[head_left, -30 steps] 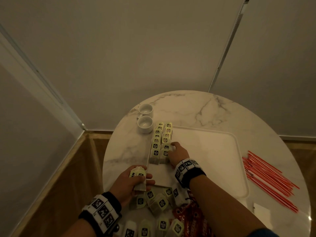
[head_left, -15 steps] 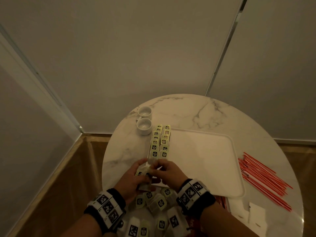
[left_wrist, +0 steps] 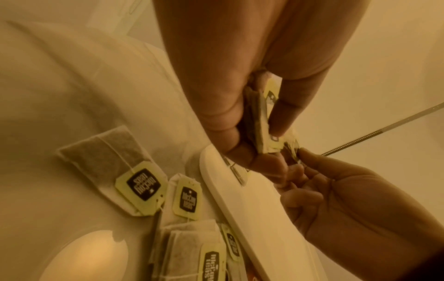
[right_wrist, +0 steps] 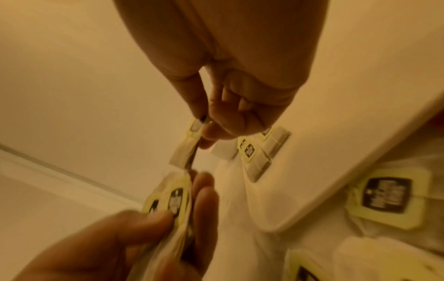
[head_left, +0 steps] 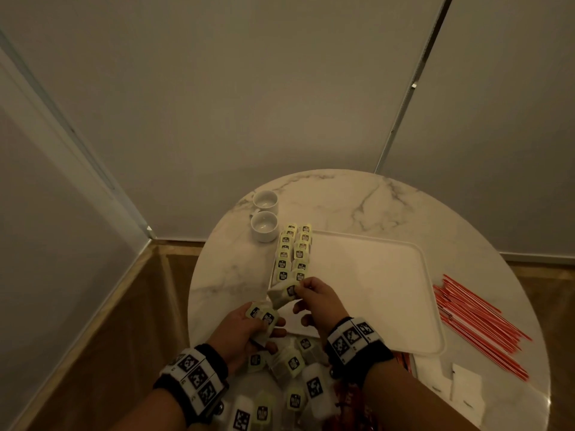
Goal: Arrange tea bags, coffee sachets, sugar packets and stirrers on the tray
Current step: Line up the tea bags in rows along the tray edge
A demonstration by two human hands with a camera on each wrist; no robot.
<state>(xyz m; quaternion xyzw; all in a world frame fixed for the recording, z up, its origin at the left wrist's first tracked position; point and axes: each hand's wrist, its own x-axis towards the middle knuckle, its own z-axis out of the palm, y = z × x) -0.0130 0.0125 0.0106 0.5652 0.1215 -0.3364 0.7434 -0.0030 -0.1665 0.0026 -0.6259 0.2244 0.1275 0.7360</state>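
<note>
Tea bag pinched over the tray's near-left corner

The right hand (head_left: pixel 320 301) pinches one tea bag (head_left: pixel 283 294) at centre frame; the left hand (head_left: pixel 245 329) grips a small stack of tea bags (head_left: pixel 263 317) just below, by the white tray (head_left: pixel 373 290) on the marble tabletop (head_left: pixel 236 275).

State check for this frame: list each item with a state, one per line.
Left hand: grips a small stack of tea bags.
Right hand: pinches a single yellow-tagged tea bag.
White rectangular tray: two tea-bag rows along its left edge.
Two white cups: upright, empty.
Red stirrers: off tray.
</note>
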